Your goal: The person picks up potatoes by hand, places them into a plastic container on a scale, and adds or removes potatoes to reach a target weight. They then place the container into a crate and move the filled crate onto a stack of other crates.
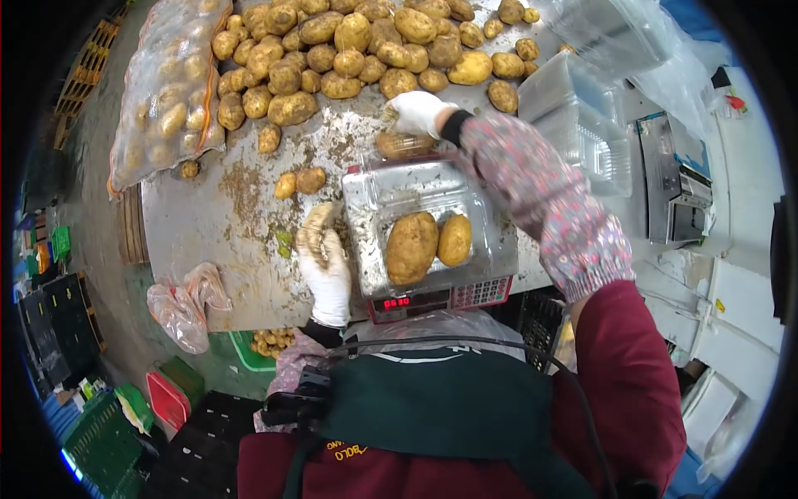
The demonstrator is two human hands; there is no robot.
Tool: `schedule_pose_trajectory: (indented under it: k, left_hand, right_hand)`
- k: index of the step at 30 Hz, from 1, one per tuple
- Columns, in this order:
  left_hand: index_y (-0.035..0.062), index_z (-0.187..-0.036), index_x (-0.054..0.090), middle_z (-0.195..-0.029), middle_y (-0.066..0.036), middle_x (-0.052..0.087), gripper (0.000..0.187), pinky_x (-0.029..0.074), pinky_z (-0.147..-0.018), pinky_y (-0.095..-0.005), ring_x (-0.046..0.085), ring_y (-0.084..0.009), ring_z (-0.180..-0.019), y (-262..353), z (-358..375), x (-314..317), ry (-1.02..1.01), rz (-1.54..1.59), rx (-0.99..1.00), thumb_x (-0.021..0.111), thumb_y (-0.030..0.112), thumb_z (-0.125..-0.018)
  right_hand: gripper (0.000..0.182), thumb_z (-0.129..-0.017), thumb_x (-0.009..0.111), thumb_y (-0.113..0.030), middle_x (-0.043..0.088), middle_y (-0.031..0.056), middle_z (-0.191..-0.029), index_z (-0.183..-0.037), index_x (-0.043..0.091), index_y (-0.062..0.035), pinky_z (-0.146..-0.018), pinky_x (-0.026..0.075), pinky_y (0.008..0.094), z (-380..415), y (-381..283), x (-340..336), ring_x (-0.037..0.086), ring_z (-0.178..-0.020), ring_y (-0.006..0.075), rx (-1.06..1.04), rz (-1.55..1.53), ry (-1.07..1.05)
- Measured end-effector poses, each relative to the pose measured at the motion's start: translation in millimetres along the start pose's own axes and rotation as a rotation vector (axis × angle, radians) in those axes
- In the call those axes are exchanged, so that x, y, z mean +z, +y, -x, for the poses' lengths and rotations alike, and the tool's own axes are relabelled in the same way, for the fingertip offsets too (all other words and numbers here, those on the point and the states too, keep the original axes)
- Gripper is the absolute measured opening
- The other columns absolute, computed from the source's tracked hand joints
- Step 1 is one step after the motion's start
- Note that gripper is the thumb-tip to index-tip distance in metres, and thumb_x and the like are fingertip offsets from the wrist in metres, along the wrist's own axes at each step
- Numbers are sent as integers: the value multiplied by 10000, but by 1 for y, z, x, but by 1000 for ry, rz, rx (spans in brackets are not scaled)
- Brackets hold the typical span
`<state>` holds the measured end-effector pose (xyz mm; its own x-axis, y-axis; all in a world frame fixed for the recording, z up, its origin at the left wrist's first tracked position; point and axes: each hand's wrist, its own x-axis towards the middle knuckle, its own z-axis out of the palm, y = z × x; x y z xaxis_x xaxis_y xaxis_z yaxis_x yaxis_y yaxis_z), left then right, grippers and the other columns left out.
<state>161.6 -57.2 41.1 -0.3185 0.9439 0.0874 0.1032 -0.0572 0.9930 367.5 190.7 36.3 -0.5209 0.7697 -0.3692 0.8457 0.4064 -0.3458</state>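
Observation:
Two potatoes, a large one and a smaller one, lie in a clear plastic tray on a scale with a lit red display. My right hand, in a white glove, is closed at a potato just beyond the scale, in front of the pile. My gloved left hand rests left of the scale with its fingers apart, holding nothing. Two small potatoes lie beyond it on the dirty metal table.
A mesh sack of potatoes lies at the back left. Stacked clear containers stand at the right, near a metal device. A crumpled plastic bag hangs over the table's left front edge. Crates stand on the floor.

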Motion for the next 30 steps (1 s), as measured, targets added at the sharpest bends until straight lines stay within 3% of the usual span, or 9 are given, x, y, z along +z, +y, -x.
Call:
schedule_pose_trajectory:
  k: [3, 8, 11, 16, 20, 22, 26, 28, 30]
  left_hand:
    - [-36, -1245, 585, -1226, -116, 631, 302, 411, -1029, -315, 569, -183, -1147, -6, 3, -32, 32, -167, -12, 497, -18, -957]
    - [-46, -1239, 590, -1224, -128, 631, 288, 419, -1027, -328, 577, -197, -1137, -16, 21, -63, 123, -44, -205, 490, -1, -974]
    - [-58, -1247, 584, -1232, -135, 627, 287, 436, -1009, -312, 585, -188, -1128, -19, 24, -69, 100, -154, -77, 506, 44, -990]
    - [-54, -1271, 566, -1214, -140, 631, 308, 467, -974, -302, 602, -188, -1102, -14, 12, -56, 2, -25, -159, 517, 72, -994]
    - [-42, -1273, 561, -1121, -114, 658, 315, 495, -897, -268, 619, -152, -1014, -6, -15, -15, -105, 140, -198, 488, -19, -968]
    - [-33, -1270, 575, -1102, -90, 670, 310, 487, -909, -264, 622, -151, -1019, 4, -27, 1, -160, 143, -191, 535, 96, -991]
    - [-31, -1261, 583, -1119, -88, 668, 302, 485, -907, -260, 617, -140, -1022, 9, -36, 16, -218, 49, -149, 537, 81, -984]
    - [-42, -1262, 566, -1139, -85, 652, 301, 486, -908, -256, 613, -130, -995, 3, -34, 18, -175, 113, -172, 492, -4, -973]
    - [-45, -1264, 567, -1148, -97, 651, 302, 495, -901, -270, 614, -133, -984, 15, -26, 16, -143, 167, -263, 497, 19, -977]
  right_hand:
    - [497, -737, 663, -411, 691, 232, -1017, -999, 709, 9, -812, 523, 430, -48, 9, 16, 670, -932, 391, -25, 150, -181]
    - [422, -817, 566, -306, 692, 222, -1037, -1029, 685, 39, -793, 497, 443, -61, -6, 14, 646, -929, 380, -174, 233, -452]
    - [461, -834, 585, -334, 688, 222, -1036, -1077, 652, 52, -808, 488, 438, -58, -1, 17, 638, -939, 377, -97, 170, -439]
    - [447, -844, 719, -336, 709, 127, -1080, -1167, 679, -30, -865, 492, 355, -49, 11, 13, 646, -969, 229, 27, -139, -254]
    - [476, -852, 736, -378, 709, 102, -1095, -1157, 677, -17, -921, 485, 301, -11, 23, -15, 648, -995, 196, -30, -337, 140]
    - [430, -858, 738, -314, 714, 90, -1081, -1168, 676, -23, -898, 495, 299, -2, 42, -15, 653, -965, 169, -22, -483, 161]
    - [395, -856, 738, -274, 723, 83, -1045, -1156, 684, -22, -876, 504, 296, 10, 69, -2, 655, -940, 150, 61, -423, 183]
    - [394, -799, 755, -350, 726, 146, -967, -1082, 718, -79, -823, 520, 360, 10, 71, 3, 682, -887, 278, 59, -375, 205]
    - [355, -815, 755, -291, 730, 97, -1040, -1081, 724, -58, -889, 501, 308, 18, 48, -8, 673, -975, 199, 84, -334, 93]
